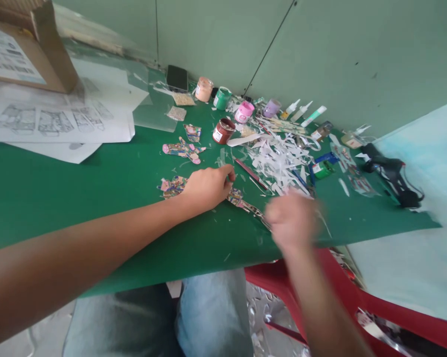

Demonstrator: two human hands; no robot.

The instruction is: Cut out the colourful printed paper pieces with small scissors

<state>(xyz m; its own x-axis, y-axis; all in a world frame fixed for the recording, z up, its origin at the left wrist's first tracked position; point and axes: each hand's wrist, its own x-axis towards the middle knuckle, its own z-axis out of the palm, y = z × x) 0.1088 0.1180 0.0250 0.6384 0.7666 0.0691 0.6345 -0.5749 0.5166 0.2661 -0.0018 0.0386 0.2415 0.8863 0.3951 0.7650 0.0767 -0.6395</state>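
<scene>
My left hand (pixel 208 187), fingers curled, lies over a multicoloured patterned cut-out piece (pixel 172 187) near the front of the green table. The piece shows on both sides of the hand; its middle is hidden. From its right end a slim silvery metal item (pixel 253 210) with gaps along it runs toward my right hand (pixel 292 220). Motion blurs that hand, so its fingers and any grip are unclear. Behind my left hand lie another patterned cut-out (pixel 184 149) with pink ends and a smaller patterned piece (pixel 192 132). A dark reddish pen-like tool (pixel 250 173) rests nearby.
White paper scraps (pixel 279 158) heap beyond my right hand. Several paint jars, including a brown one (pixel 223 131), and slim tubes line the back. Printed sheets (pixel 59 119) and a cardboard box (pixel 30 54) occupy the left. A red chair (pixel 320 282) stands beside my legs.
</scene>
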